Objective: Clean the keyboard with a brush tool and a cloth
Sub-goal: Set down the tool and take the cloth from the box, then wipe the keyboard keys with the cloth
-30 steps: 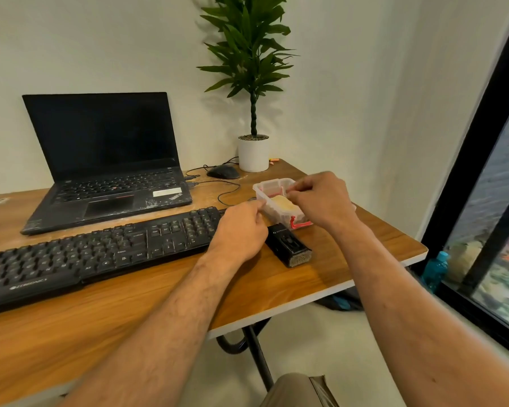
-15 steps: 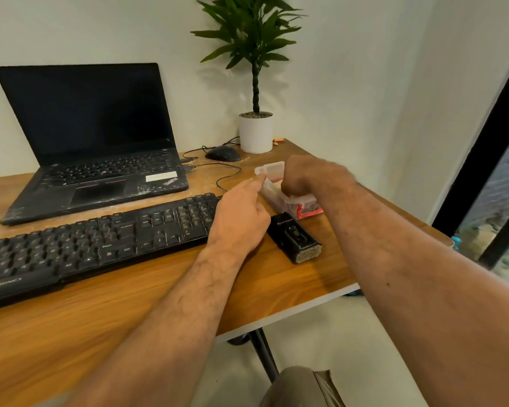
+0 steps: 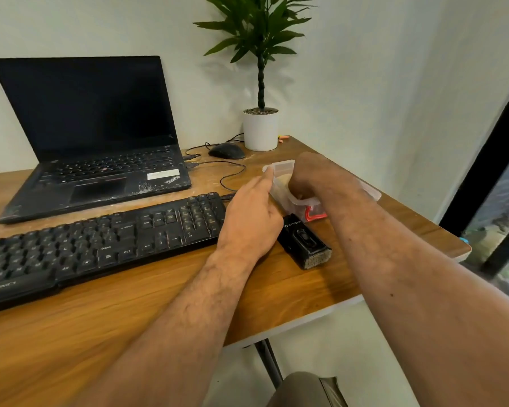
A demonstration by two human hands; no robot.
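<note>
The black keyboard (image 3: 100, 245) lies across the wooden desk (image 3: 130, 318). Just right of it lies a black brush tool (image 3: 304, 245), bristle end toward me. Behind the brush stands a clear plastic box (image 3: 281, 167) with a red latch (image 3: 313, 214). My left hand (image 3: 252, 221) rests between keyboard and brush, its straight index finger pressing the box's left wall. My right hand (image 3: 312, 177) reaches down into the box, fingers curled into a pale yellow cloth (image 3: 282, 180); the fingertips are hidden.
An open black laptop (image 3: 94, 142) sits behind the keyboard. A black mouse (image 3: 227, 150) with its cable and a potted plant (image 3: 260, 129) stand at the back. The desk's right edge (image 3: 423, 218) is close beside the box, with a dark window frame beyond.
My right hand has dropped from the box's rim down into the box. My left index finger has straightened along the box's left wall. My head has moved closer.
</note>
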